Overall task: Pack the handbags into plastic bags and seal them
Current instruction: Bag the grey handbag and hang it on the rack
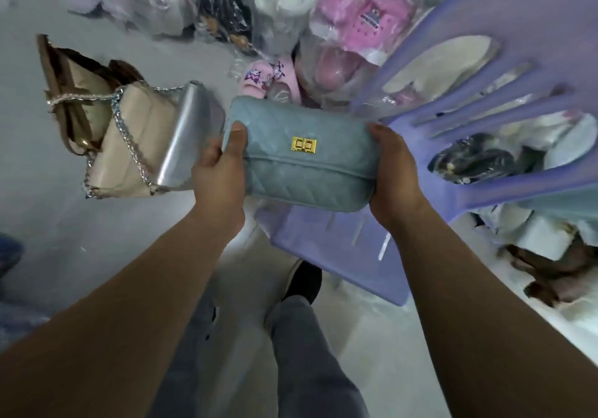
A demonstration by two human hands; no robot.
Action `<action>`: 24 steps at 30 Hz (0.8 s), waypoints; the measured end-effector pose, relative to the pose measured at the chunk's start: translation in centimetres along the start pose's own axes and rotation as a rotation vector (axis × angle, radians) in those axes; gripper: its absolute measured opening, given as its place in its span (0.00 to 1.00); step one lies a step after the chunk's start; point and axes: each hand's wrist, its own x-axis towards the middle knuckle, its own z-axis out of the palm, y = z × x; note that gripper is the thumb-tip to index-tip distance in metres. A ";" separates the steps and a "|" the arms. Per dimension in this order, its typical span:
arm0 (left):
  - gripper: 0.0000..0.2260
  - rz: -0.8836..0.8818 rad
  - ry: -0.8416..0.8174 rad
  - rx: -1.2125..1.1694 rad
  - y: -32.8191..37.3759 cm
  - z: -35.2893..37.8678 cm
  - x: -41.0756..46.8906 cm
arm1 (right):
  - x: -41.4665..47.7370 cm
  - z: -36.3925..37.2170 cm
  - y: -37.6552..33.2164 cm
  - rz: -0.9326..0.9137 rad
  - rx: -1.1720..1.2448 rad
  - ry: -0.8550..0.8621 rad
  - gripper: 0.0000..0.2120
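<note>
Several beige handbags (139,145) with silver chains, one under clear film, lean in a torn cardboard box (55,71) at far left. Bare pale floor (48,223) lies in front of the box. Left hand (220,165) grips the left end of the quilted blue handbag (301,155), thumb on top. Right hand (393,171) wraps round the right end. Handbag is held level in the air, gold clasp up. Purple plastic chair (339,249) hems in the right side. Bagged slippers (356,13) crowd behind.
</note>
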 end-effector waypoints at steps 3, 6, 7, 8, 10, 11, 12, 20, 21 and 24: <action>0.09 0.065 -0.014 0.065 -2.5 5.1 -2.2 | 1.0 -6.3 1.5 0.022 0.066 0.065 0.29; 0.19 0.127 -0.032 0.168 -5.0 9.5 -3.8 | 1.0 -11.2 2.3 0.056 0.125 0.104 0.29; 0.18 0.128 -0.042 0.198 -5.8 10.8 -4.4 | 1.0 -12.6 2.5 0.061 0.133 0.123 0.28; 0.15 0.123 -0.057 0.238 -6.7 11.9 -4.8 | 1.2 -14.1 2.9 0.069 0.150 0.145 0.26; 0.08 0.119 -0.067 0.349 -8.4 13.8 -5.3 | 1.8 -16.8 4.0 0.091 0.180 0.194 0.26; 0.06 0.120 -0.074 0.394 -9.2 14.7 -5.9 | 2.1 -17.9 4.6 0.096 0.177 0.228 0.27; 0.07 0.120 -0.083 0.438 -9.9 15.3 -6.3 | 2.4 -19.0 5.1 0.098 0.166 0.250 0.27; 0.15 0.176 -0.033 0.803 -13.9 15.2 -4.6 | 3.8 -20.8 9.7 0.164 0.090 0.199 0.20; 0.12 0.187 -0.036 0.852 -14.1 15.0 -4.5 | 3.9 -20.6 10.3 0.171 0.088 0.184 0.21; 0.06 0.215 -0.012 0.927 -14.2 14.8 -4.1 | 4.1 -20.4 11.3 0.154 0.090 0.183 0.21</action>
